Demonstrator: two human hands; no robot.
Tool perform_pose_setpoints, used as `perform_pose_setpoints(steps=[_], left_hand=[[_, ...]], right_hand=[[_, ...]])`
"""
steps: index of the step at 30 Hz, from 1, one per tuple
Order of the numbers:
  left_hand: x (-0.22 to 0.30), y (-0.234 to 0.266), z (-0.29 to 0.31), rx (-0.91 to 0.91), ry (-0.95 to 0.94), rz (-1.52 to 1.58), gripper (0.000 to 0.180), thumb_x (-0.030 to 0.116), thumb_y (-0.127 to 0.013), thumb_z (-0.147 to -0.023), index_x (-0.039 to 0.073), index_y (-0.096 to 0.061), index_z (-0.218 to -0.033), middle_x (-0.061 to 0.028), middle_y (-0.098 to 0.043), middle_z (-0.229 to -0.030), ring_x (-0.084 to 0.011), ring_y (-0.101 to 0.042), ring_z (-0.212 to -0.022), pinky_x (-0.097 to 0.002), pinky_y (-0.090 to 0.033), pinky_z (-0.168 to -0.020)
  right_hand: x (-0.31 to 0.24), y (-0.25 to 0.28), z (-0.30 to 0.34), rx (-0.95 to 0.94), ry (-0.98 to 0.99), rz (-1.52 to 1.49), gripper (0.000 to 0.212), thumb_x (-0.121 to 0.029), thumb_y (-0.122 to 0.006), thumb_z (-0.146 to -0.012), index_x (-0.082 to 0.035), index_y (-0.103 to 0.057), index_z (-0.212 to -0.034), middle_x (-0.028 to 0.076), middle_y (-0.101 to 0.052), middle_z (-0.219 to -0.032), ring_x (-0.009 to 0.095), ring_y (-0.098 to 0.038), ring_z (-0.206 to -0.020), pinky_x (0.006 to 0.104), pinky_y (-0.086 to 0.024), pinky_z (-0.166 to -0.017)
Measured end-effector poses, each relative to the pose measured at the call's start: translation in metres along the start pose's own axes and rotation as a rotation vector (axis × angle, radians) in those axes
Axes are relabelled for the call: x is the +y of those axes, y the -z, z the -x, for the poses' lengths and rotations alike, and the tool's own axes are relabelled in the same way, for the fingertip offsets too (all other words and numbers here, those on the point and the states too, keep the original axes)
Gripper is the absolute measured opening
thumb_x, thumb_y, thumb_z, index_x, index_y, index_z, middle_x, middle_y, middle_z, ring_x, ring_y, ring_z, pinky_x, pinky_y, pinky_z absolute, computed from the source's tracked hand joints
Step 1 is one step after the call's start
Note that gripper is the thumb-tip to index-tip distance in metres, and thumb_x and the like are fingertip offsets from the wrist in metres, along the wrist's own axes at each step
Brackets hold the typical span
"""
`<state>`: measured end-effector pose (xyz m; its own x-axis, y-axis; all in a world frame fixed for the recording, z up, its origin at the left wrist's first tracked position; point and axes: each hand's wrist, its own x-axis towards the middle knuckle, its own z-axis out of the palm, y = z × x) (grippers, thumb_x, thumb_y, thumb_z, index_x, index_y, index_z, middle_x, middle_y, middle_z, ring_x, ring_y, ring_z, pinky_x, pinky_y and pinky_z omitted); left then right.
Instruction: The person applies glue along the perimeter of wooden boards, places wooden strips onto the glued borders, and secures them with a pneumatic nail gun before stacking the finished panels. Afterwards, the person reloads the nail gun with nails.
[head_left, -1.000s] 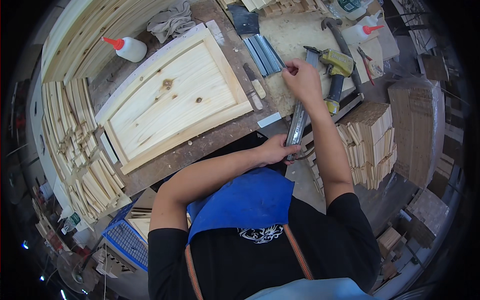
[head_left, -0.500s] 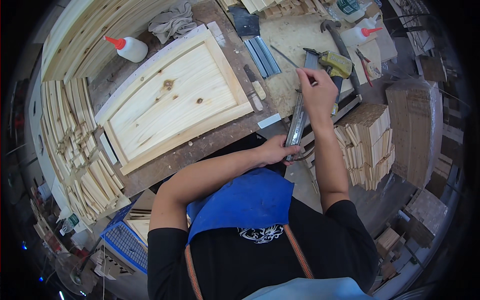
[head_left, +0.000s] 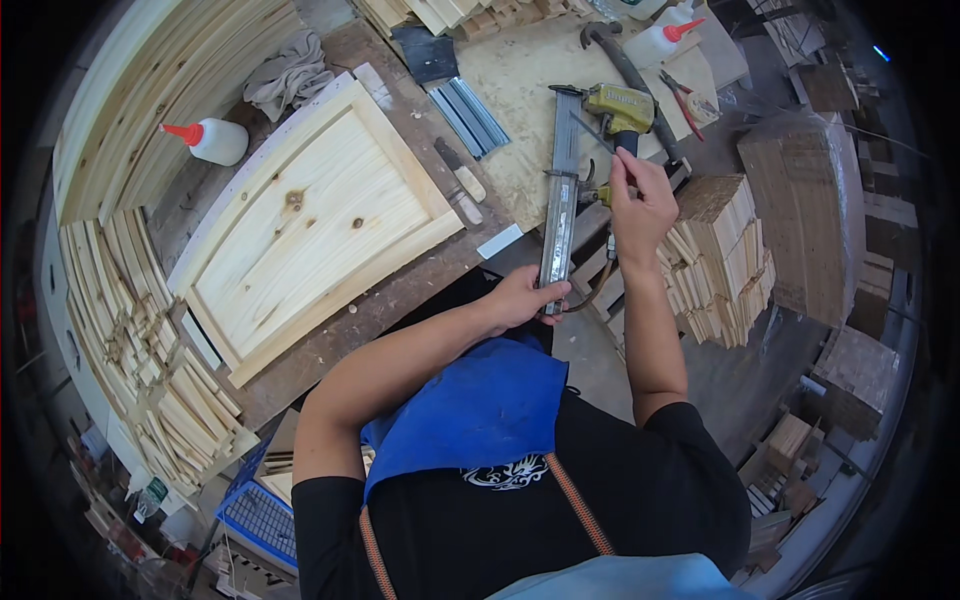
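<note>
My left hand (head_left: 525, 298) is closed around the lower end of the long metal magazine (head_left: 562, 215) of a nail gun. The yellow-green body of the nail gun (head_left: 618, 103) rests at the far end, over the bench edge. My right hand (head_left: 643, 205) is raised just right of the magazine, fingertips pinched on a thin dark strip (head_left: 590, 128). The strip slants up and left toward the magazine; whether it touches cannot be told. Left of the tool lie grey ridged strips (head_left: 470, 118) on the board. A framed pine panel (head_left: 310, 225) lies flat on the bench.
White glue bottles with red tips stand at the left (head_left: 218, 141) and far right (head_left: 652, 46). A hammer (head_left: 625, 70) and red-handled pliers (head_left: 685, 105) lie beyond the nail gun. Stacked wood pieces (head_left: 715, 265) stand at right, more slats (head_left: 120, 300) at left. An air hose (head_left: 600, 285) hangs below.
The bench has shifted left in view, and the magazine stands more upright. My right hand has moved from over the magazine to its right side, still pinching the strip. My left hand keeps its hold.
</note>
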<state>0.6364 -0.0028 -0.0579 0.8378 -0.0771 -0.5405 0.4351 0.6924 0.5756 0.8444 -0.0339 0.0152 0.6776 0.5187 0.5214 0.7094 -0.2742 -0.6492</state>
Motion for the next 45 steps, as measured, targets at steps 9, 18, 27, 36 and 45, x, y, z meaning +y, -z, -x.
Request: perform_pose_setpoints(steps=[9, 18, 27, 36, 45], left_hand=[[0.004, -0.003, 0.011, -0.021, 0.005, -0.004, 0.026, 0.026, -0.065, -0.106, 0.004, -0.059, -0.118, -0.0127, -0.074, -0.105, -0.0197, -0.074, -0.089, -0.032, -0.063, -0.075], [0.003, -0.003, 0.009, -0.096, 0.001, 0.045, 0.026, 0.027, -0.064, -0.107, 0.004, -0.06, -0.12, -0.0136, -0.074, -0.109, -0.0209, -0.075, -0.092, -0.033, -0.063, -0.079], [0.002, -0.003, 0.008, -0.092, -0.002, 0.054, 0.026, 0.028, -0.064, -0.107, 0.004, -0.061, -0.119, -0.0135, -0.075, -0.109, -0.0207, -0.075, -0.091, -0.0331, -0.064, -0.078], [0.004, 0.002, 0.012, -0.092, -0.008, 0.064, 0.027, 0.028, -0.065, -0.107, 0.004, -0.06, -0.118, -0.0144, -0.075, -0.107, -0.0204, -0.075, -0.09, -0.033, -0.064, -0.077], [0.007, 0.006, 0.021, -0.139, -0.012, 0.059, 0.029, 0.03, -0.065, -0.107, 0.002, -0.06, -0.117, -0.0151, -0.075, -0.107, -0.0212, -0.075, -0.09, -0.033, -0.064, -0.077]], right_hand=[[-0.004, -0.007, -0.007, -0.094, 0.467, 0.178, 0.029, 0.001, -0.081, -0.081, -0.008, -0.079, -0.109, 0.009, -0.071, -0.096, 0.024, -0.07, -0.081, 0.034, -0.057, -0.07], [-0.005, -0.004, -0.014, -0.436, 0.533, 0.294, 0.03, -0.002, -0.07, -0.083, -0.005, -0.073, -0.112, 0.008, -0.066, -0.101, 0.027, -0.068, -0.091, 0.0373, -0.057, -0.074], [-0.017, -0.002, -0.025, -0.634, 0.536, 0.375, 0.03, -0.001, -0.065, -0.084, -0.004, -0.073, -0.112, 0.009, -0.065, -0.104, 0.027, -0.066, -0.1, 0.0387, -0.056, -0.082], [-0.016, -0.006, -0.035, -0.786, 0.583, 0.359, 0.033, -0.001, -0.067, -0.084, -0.005, -0.072, -0.116, 0.01, -0.067, -0.108, 0.029, -0.066, -0.106, 0.0385, -0.056, -0.086], [0.023, 0.017, -0.036, -0.251, 0.068, 0.188, 0.029, -0.013, -0.077, -0.091, 0.001, -0.067, -0.115, 0.013, -0.07, -0.108, 0.027, -0.069, -0.1, 0.0336, -0.057, -0.086]])
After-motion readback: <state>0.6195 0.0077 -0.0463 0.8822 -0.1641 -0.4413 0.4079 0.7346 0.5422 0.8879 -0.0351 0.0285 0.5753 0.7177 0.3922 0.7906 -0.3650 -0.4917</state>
